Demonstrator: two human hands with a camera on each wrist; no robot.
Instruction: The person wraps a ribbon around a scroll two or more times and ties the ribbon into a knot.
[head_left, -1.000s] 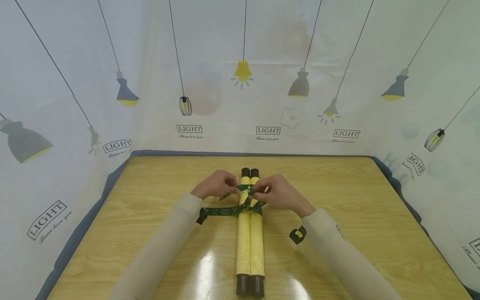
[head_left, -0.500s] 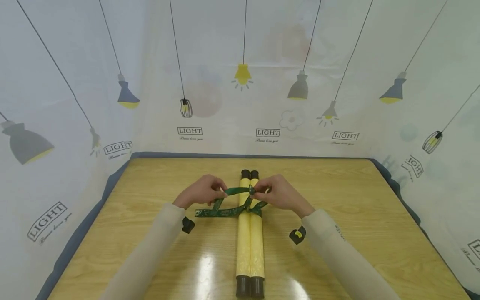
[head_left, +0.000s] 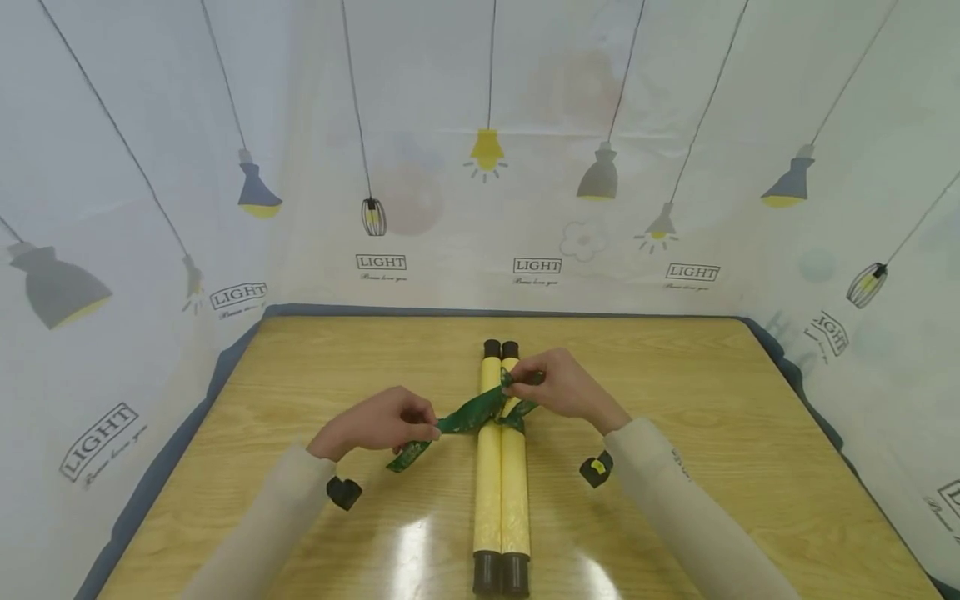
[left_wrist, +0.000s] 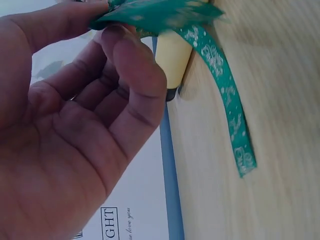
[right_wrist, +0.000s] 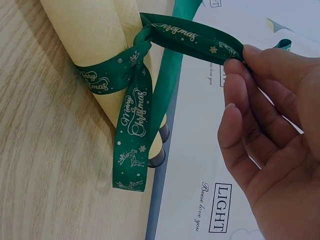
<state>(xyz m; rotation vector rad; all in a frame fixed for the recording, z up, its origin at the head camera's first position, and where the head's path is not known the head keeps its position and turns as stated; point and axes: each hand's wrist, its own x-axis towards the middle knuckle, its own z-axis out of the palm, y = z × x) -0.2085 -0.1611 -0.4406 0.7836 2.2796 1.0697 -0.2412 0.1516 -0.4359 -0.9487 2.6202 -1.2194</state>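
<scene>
Two pale yellow tubes with dark end caps, like scrolls (head_left: 488, 492), lie side by side on the wooden table. A green ribbon (right_wrist: 133, 107) printed with "Merry Christmas" and reindeer wraps them and crosses in a knot. Left of the tubes, my left hand (head_left: 382, 419) pinches one length of the ribbon (left_wrist: 165, 14) between thumb and index finger. A loose ribbon tail (left_wrist: 232, 110) hangs beside the tubes in the left wrist view. Over the tubes' right side, my right hand (head_left: 562, 385) pinches a folded loop of ribbon (right_wrist: 192, 37) between thumb and fingertips.
The wooden table (head_left: 675, 467) has a blue-grey edge band. White sheeting (head_left: 450, 208) printed with hanging lamps and "LIGHT" stands behind it and at both sides. A black wrist camera (head_left: 597, 468) hangs beneath the right sleeve, another (head_left: 344, 492) beneath the left.
My left hand has moved left and toward the front edge, drawing its length of ribbon with it across the tubes. My right hand stays nearly still, pinching the loop.
</scene>
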